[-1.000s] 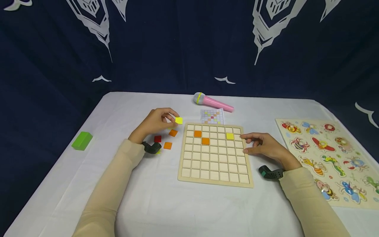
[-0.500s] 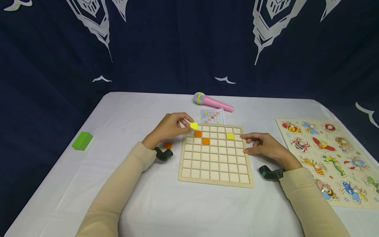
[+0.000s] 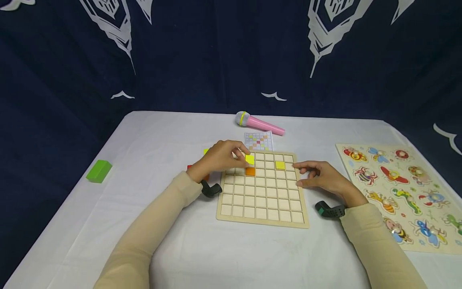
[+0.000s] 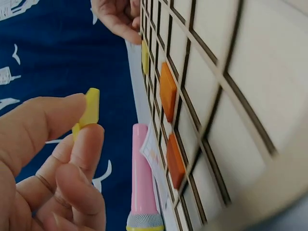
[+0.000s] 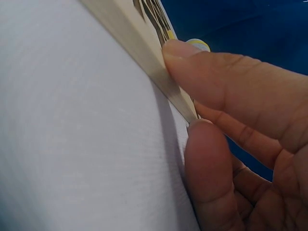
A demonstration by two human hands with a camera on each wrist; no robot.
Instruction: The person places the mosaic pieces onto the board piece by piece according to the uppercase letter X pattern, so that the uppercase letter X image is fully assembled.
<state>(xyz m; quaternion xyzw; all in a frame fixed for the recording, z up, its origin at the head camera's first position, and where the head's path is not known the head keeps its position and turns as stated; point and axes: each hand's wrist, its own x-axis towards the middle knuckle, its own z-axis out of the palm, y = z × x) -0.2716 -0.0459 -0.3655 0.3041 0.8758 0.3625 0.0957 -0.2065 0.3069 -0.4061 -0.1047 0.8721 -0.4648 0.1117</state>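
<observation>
- Head view: the left hand [image 3: 221,159] pinches a yellow tile [image 3: 250,159] just above the grid board [image 3: 262,216], near its far left corner. The right hand [image 3: 321,178] holds the board's right edge, thumb and fingers curled on it. To do this well, I think the tile should go down flat, straight into one square.
- Left wrist view: fingertips [image 4: 82,139] nip the tile [image 4: 90,109] on its edges, apart from the board [image 4: 250,86].
- Right wrist view: the thumb [image 5: 211,183] and a finger clamp the board's rim [image 5: 139,53].
- No writing can be read.

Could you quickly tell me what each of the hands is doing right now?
Left hand: pinching a yellow tile.
Right hand: gripping the grid board's edge.
</observation>
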